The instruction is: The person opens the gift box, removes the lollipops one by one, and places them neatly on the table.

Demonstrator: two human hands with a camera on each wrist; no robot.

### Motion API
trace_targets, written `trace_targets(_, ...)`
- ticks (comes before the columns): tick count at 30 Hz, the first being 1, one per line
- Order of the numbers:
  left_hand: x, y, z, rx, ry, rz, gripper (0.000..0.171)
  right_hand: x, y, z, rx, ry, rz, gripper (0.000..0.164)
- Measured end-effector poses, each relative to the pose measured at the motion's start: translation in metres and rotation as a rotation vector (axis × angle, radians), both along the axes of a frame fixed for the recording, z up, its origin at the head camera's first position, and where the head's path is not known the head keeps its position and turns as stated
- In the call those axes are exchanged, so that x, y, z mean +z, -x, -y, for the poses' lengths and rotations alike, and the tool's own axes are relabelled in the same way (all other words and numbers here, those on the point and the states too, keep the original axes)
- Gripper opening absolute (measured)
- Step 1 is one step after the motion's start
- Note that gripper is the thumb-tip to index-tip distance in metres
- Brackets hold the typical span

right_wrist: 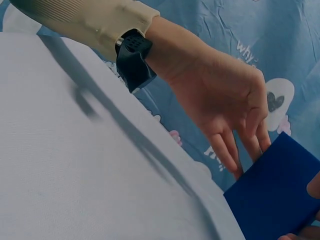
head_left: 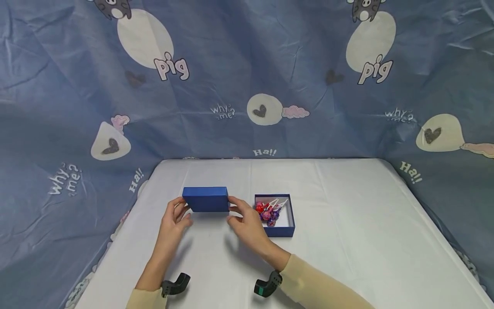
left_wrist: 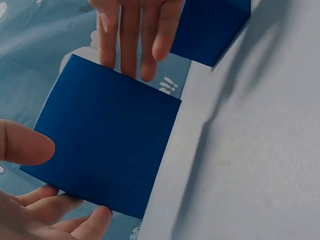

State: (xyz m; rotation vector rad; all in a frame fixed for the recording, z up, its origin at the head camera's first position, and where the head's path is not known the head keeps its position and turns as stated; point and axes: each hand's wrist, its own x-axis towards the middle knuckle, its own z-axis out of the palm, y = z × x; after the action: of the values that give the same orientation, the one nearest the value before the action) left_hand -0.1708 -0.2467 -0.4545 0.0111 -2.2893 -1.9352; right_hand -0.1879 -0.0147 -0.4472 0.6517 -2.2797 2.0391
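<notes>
A square blue box lid (head_left: pixel 206 201) is held up over the white table, its flat face turned toward me. My left hand (head_left: pixel 172 227) grips its left side; in the left wrist view the thumb (left_wrist: pixel 30 146) lies over the face and fingers are at the edge. My right hand (head_left: pixel 248 224) holds the lid's right side by the fingers. Right of that hand, an uncovered blue box (head_left: pixel 279 232) rests on the table. Inside are several wrapped lollipops (head_left: pixel 268 213), red, pink and purple, with white sticks.
The white-covered table (head_left: pixel 343 240) stretches to both sides of the hands. Behind and beside it hangs a blue printed cloth (head_left: pixel 216 56). A black band (head_left: pixel 175 284) sits on the left wrist and a similar band (head_left: pixel 268 284) on the right.
</notes>
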Motion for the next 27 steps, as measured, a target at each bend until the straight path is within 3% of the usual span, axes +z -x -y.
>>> trace_targets(3, -0.003, 0.002, 0.002, -0.013, -0.024, 0.000, 0.063, 0.010, -0.006, -0.001, 0.005, -0.007, 0.013, 0.055)
trace_targets(8, -0.006, 0.004, 0.006, -0.038, -0.120, 0.001, 0.059, 0.013, -0.008, -0.001, 0.008, -0.009, 0.022, 0.053)
trace_targets(12, -0.006, 0.007, 0.008, -0.028, -0.204, 0.016, 0.041, 0.009, -0.006, 0.000, 0.011, -0.003, 0.026, 0.053)
trace_targets(14, -0.006, 0.009, 0.008, -0.011, -0.231, 0.031, 0.033, -0.004, 0.000, 0.002, 0.005, -0.020, 0.019, 0.054)
trace_targets(19, -0.009, 0.010, 0.008, 0.044, -0.224, 0.075, 0.042, -0.034, 0.012, 0.008, -0.021, -0.086, 0.008, 0.054)
trace_targets(27, -0.012, 0.007, 0.010, 0.085, -0.203, 0.111, 0.036, -0.042, 0.007, 0.011, -0.036, -0.129, 0.010, 0.056)
